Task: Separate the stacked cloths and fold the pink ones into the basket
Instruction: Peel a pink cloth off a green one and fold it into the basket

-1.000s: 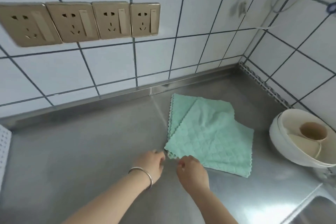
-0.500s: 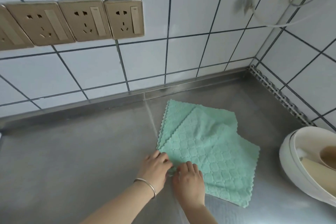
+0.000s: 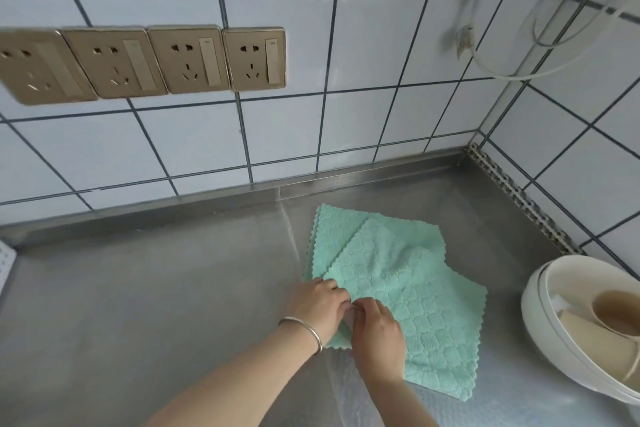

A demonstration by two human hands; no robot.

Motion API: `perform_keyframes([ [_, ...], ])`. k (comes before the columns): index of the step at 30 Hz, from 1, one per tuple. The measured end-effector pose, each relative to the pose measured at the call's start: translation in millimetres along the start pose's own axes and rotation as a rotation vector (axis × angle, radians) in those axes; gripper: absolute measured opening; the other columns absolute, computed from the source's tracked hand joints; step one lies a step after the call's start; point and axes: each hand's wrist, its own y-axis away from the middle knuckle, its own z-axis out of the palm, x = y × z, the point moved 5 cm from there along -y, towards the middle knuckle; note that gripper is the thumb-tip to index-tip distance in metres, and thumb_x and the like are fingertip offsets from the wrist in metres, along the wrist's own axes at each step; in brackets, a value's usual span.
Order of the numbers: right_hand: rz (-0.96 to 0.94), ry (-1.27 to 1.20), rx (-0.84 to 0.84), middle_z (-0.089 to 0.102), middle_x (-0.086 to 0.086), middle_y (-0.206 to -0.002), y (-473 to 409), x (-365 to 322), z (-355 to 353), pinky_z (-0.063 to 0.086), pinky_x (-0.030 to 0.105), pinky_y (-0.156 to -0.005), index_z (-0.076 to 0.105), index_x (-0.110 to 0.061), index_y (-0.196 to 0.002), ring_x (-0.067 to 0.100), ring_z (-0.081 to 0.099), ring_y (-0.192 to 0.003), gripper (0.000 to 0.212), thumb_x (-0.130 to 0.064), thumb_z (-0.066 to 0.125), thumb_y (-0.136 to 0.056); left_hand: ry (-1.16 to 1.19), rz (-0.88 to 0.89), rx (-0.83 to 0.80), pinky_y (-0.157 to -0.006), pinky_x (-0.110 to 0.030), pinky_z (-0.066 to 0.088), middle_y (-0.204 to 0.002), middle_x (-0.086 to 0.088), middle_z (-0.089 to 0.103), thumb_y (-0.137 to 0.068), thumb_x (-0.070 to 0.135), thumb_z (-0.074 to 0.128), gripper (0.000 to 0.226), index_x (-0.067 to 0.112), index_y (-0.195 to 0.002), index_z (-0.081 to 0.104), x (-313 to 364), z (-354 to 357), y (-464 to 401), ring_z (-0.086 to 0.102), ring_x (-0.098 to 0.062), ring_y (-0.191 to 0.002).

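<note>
A stack of mint-green quilted cloths lies fanned out on the steel counter. No pink cloth shows. Both my hands meet at the stack's near-left corner. My left hand, with a silver bangle on the wrist, rests on that corner with its fingers curled onto the cloth edge. My right hand lies on the top cloth and its fingertips pinch the same corner, touching the left fingers. The corner itself is hidden under the fingers.
A white round container holding beige cups stands at the right edge. A white perforated edge shows at the far left. Tiled walls with a row of gold sockets close the back and right; a cable hangs in the upper right corner.
Both hands have moved forward onto the cloth stack's near corner and closed together there; one second ago they were just short of it. The camera view shifted too.
</note>
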Motion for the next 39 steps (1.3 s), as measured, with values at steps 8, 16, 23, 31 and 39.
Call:
perform_keyframes([
  [8, -0.002, -0.034, -0.055, 0.054, -0.009, -0.059, 10, -3, 6, 0.019, 0.013, -0.048, 0.051, -0.021, -0.069, 0.013, 0.052, -0.050, 0.010, -0.018, 0.044, -0.076, -0.023, -0.126, -0.221, -0.069, -0.030, 0.042, -0.099, -0.002, 0.067, -0.086, 0.026, 0.039, 0.030, 0.021, -0.094, 0.068, 0, 5, 5, 0.060, -0.024, -0.092],
  [16, -0.008, -0.044, -0.029, 0.055, -0.006, -0.059, 8, -8, -1, 0.028, 0.016, -0.041, 0.051, -0.016, -0.081, 0.014, 0.052, -0.045, 0.025, -0.002, 0.066, -0.067, 0.032, -0.073, -0.176, -0.087, -0.033, 0.044, -0.116, 0.001, 0.062, -0.096, 0.025, 0.035, 0.032, 0.028, -0.115, 0.061, -10, -1, -1, 0.057, -0.022, -0.107],
  [23, 0.167, 0.140, -0.146, 0.045, -0.006, -0.041, -7, 35, -18, 0.005, 0.005, -0.040, 0.053, -0.010, -0.052, 0.005, 0.027, -0.036, 0.043, 0.017, 0.082, -0.036, -0.058, -0.015, -0.039, -0.080, -0.029, 0.048, -0.109, 0.003, 0.065, -0.095, 0.014, 0.039, 0.030, 0.024, -0.112, 0.062, -10, -25, -17, 0.062, -0.018, -0.097],
  [31, -0.098, 0.013, 0.160, 0.060, 0.012, -0.078, -57, 4, -105, 0.035, 0.027, -0.033, 0.059, 0.001, -0.082, 0.030, 0.053, -0.043, 0.032, 0.021, 0.058, -0.056, 0.187, -0.152, 0.212, -0.081, -0.027, 0.046, -0.109, 0.000, 0.069, -0.096, 0.022, 0.033, 0.035, 0.024, -0.109, 0.066, -49, -107, -3, 0.063, -0.020, -0.099],
  [39, -0.265, -0.041, 0.186, 0.067, 0.007, -0.073, -100, -107, -130, 0.041, 0.027, -0.047, 0.068, -0.006, -0.080, 0.030, 0.060, -0.056, 0.020, -0.016, 0.051, -0.083, 0.248, -0.269, 0.440, -0.084, -0.034, 0.050, -0.101, 0.001, 0.071, -0.090, 0.026, 0.053, 0.017, 0.027, -0.097, 0.069, -156, -225, 79, 0.063, -0.025, -0.096],
])
